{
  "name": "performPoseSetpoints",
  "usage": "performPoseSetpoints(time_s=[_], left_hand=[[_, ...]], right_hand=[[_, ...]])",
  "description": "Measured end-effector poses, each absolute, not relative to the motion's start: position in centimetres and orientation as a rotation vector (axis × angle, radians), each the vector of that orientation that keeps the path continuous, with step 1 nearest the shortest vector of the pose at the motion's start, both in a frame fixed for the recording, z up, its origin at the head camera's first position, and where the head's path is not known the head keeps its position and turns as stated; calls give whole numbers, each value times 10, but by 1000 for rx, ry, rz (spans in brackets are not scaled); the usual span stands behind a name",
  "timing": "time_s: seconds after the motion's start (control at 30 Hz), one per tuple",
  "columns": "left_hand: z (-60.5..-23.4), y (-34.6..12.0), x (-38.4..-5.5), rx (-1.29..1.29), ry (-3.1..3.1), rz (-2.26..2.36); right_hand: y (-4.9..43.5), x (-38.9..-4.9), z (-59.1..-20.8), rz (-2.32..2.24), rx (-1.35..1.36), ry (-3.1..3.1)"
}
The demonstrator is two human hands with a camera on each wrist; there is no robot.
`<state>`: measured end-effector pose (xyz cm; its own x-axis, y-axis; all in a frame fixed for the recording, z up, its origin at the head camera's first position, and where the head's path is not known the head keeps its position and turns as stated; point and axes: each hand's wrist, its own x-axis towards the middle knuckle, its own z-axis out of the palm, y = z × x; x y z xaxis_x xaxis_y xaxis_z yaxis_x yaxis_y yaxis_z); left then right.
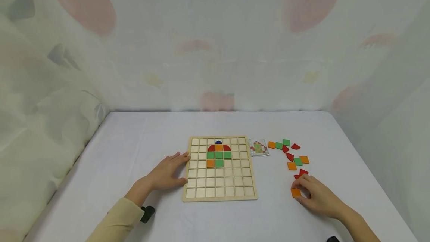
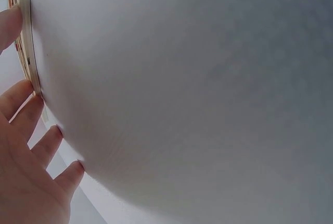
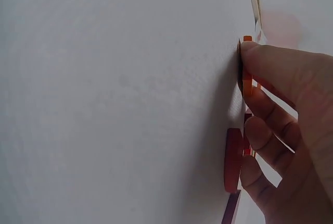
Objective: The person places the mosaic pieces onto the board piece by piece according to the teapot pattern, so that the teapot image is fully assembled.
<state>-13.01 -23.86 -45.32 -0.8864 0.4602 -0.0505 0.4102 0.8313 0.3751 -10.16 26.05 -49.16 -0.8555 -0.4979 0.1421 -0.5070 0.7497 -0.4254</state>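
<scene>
A wooden grid board (image 1: 220,192) lies mid-table, with blue, red, orange and green tiles in its upper cells. My left hand (image 1: 168,173) rests at the board's left side, fingers spread and touching its edge; the left wrist view shows fingertips against the board's rim (image 2: 25,36). Off to the right, my right hand (image 1: 317,195) pinches an orange square tile (image 1: 295,192) between thumb and fingers. In the right wrist view that orange tile (image 3: 247,86) is seen edge-on, just above the white cloth. A red piece (image 3: 233,159) lies by the other fingertips.
A small printed pattern card (image 1: 258,148) lies at the board's right edge. Loose tiles are scattered beyond my right hand: orange squares (image 1: 292,166), green squares (image 1: 298,161) and red quarter-rounds (image 1: 295,146). White cloth covers the table (image 1: 151,130), and fabric hangs behind and beside it.
</scene>
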Motion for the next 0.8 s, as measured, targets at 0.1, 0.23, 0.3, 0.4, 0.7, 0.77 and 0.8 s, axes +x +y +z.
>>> performPoseSetpoints(time_s=[0.1,0.23,0.3,0.4,0.7,0.77,0.8], left_hand=[[-453,-238,-130,682,2870,543],[-453,-238,-131,676,2868,528],[-454,-239,-131,665,2867,519],[-455,-239,-131,661,2868,515],[-456,-240,-132,669,2870,515],[-456,-240,-133,667,2868,516],[-456,-240,-133,666,2866,518]], right_hand=[[258,-103,-491,703,834,-2905],[253,-106,-488,661,810,-2894],[250,-108,-485,655,802,-2887],[245,-111,-482,686,804,-2870],[221,-122,-476,864,910,-2815],[214,-125,-475,903,929,-2808],[211,-127,-475,917,935,-2805]])
